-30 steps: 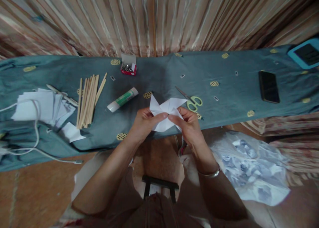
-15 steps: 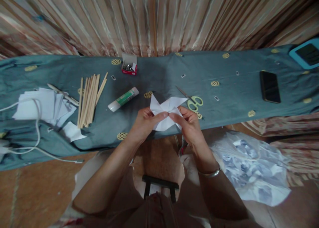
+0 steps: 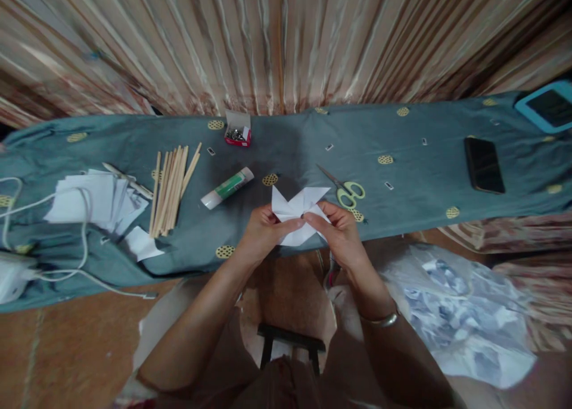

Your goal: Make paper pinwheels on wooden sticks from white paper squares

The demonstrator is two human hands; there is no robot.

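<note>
A white folded paper pinwheel [image 3: 298, 204] is held over the front edge of the table, its pointed blades spread outward. My left hand [image 3: 263, 230] grips its left side, fingers behind and thumb pressed near the centre. From the right, my right hand [image 3: 337, 224] is closed on it too, with that thumb meeting the left one at the middle. Something small and dark shows at the centre between the thumbtips. Green-handled scissors [image 3: 346, 190] lie just beyond my right hand. A glue stick [image 3: 227, 187] rests beyond my left hand.
On the teal tablecloth [image 3: 295, 153] lie wooden sticks [image 3: 168, 191], white paper sheets [image 3: 89, 200], a pen [image 3: 127, 180], and an open red box of small metal pieces [image 3: 238, 136]. A phone [image 3: 485, 165] is at right. A plastic bag of paper pieces [image 3: 460, 314] stands below, right.
The view has shifted slightly, so the table things appear a little lower. Both hands keep hold of the pinwheel, which is turned a little.
</note>
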